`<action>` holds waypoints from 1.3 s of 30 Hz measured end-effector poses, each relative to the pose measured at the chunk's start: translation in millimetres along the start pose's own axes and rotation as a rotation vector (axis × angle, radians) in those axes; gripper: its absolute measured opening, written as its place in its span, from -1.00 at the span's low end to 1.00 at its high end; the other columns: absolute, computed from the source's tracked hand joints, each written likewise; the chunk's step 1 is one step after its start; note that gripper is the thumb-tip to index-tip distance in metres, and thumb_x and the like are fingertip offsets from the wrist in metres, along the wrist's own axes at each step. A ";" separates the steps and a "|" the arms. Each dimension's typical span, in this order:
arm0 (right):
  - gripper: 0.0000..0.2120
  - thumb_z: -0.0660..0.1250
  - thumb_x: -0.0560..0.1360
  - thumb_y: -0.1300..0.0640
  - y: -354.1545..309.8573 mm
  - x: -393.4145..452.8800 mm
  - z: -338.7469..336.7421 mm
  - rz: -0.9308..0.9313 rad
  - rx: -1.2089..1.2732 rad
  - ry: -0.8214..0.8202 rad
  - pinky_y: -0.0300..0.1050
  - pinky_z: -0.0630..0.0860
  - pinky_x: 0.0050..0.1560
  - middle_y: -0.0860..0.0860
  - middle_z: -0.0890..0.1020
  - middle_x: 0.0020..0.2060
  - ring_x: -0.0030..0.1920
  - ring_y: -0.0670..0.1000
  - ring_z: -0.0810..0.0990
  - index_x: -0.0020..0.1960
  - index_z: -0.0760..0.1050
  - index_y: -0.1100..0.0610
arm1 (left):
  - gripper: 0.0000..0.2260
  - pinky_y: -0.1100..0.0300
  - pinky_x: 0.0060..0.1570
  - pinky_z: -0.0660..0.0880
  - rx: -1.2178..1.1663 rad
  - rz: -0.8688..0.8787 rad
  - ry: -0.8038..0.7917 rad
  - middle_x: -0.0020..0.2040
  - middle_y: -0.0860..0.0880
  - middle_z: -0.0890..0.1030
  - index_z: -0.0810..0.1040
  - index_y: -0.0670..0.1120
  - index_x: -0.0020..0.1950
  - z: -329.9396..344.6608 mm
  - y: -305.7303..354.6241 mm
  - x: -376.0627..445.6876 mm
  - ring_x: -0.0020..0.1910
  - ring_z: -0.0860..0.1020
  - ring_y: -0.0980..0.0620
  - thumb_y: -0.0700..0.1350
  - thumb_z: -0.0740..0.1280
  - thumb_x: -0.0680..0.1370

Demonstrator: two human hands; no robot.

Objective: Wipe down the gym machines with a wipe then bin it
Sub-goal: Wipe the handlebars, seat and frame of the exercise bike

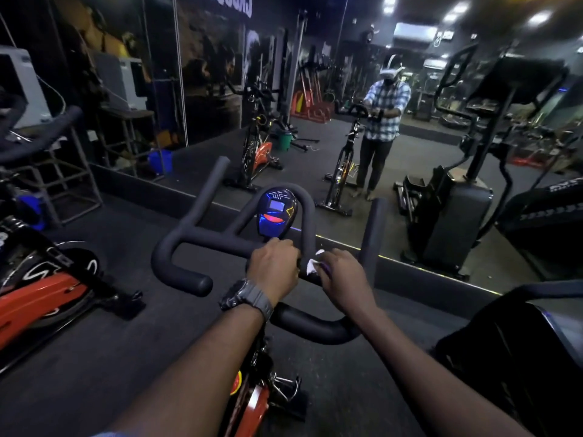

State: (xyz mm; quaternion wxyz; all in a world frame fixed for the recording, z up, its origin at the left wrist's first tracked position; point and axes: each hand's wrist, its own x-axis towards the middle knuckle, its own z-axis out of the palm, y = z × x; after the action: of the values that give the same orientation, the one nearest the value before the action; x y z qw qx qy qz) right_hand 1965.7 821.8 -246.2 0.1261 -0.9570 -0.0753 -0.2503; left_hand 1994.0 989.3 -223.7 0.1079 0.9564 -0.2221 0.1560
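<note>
The wipe is a small, crumpled white sheet pressed against the black padded handlebar of the exercise bike, just right of centre. The right hand curls over it, pinching it. The left hand grips the handlebar beside it.

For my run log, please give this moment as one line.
left hand: grips handlebar | right hand: holds wipe on bar | bin step: not yet done

No legible text; mirrored wall lettering unreadable.
</note>
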 end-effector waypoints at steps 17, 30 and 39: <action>-0.82 0.22 0.44 0.09 16.9 93.9 2.0 -0.328 0.135 -0.026 -0.07 0.45 -0.15 0.04 0.61 -0.17 -0.12 0.14 0.53 -0.12 0.59 0.10 | -0.70 0.03 0.05 0.47 0.008 -0.125 -0.044 0.12 -0.02 0.54 0.53 -0.05 0.13 -11.4 17.4 10.8 0.20 0.48 -0.08 0.05 0.29 0.47; -0.79 0.20 0.39 0.18 23.6 100.5 -2.4 -0.450 0.127 -0.123 -0.02 0.51 -0.02 0.05 0.64 -0.11 -0.05 0.13 0.56 -0.10 0.60 0.12 | -0.88 -0.04 -0.17 0.51 -0.058 -0.160 0.241 0.00 -0.04 0.53 0.50 -0.07 -0.01 -11.7 17.9 25.2 0.02 0.53 -0.12 -0.05 0.29 0.52; -0.63 0.15 0.49 0.03 34.9 113.2 -20.2 -0.400 0.118 -0.070 0.04 0.55 0.00 0.10 0.60 0.04 0.04 0.18 0.55 0.16 0.60 0.11 | -0.75 0.02 -0.08 0.50 -0.018 -0.093 0.351 0.08 -0.03 0.48 0.52 -0.06 0.08 -1.8 0.3 34.4 0.01 0.46 -0.08 -0.14 0.38 0.41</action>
State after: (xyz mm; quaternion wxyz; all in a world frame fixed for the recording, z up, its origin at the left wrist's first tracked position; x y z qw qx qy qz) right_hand 2061.4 792.0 -180.0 0.1269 -0.9220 -0.2827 -0.2321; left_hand 2022.7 976.0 -210.0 0.1608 0.9227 -0.1568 0.3134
